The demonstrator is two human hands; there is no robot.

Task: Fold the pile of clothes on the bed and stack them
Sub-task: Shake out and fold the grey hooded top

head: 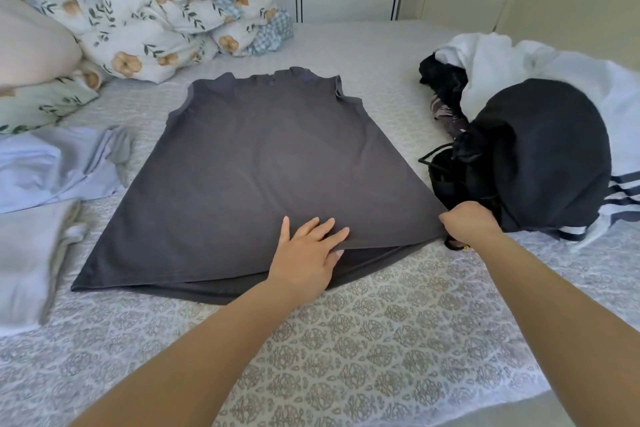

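Landmark: grey top point(263, 163), spread flat in the middle of the bed point(363, 340), neck end away from the person, hem toward them.

Left of the top — two pale items already folded: a light blue garment point(52, 166) beside its left edge, and a grey-white folded piece point(31, 270) nearer the camera. Behind the top, to its upper left: a floral duvet point(166, 17) bunched up, with a pink pillow point(31, 45) beside it.

On the top's hem: left hand point(304, 253), fingers straight and spread, palm pressing the cloth flat just right of the hem's middle. At the top's near right corner: right hand point(467, 222), fingers curled and pinching that corner, pulling it taut.

Right of the top — the unfolded pile point(519, 135): black and white garments, one white piece with dark stripes, touching or just beside the top's right edge.

Step in hand, as judged: smoothing and squaring the top before the first fold. Next move likely calls for lifting one side edge and carrying it toward the centre line, keeping the hem layers aligned — the lower layer pokes out beyond the upper one at the hem.

Writing or brand marks: none readable.
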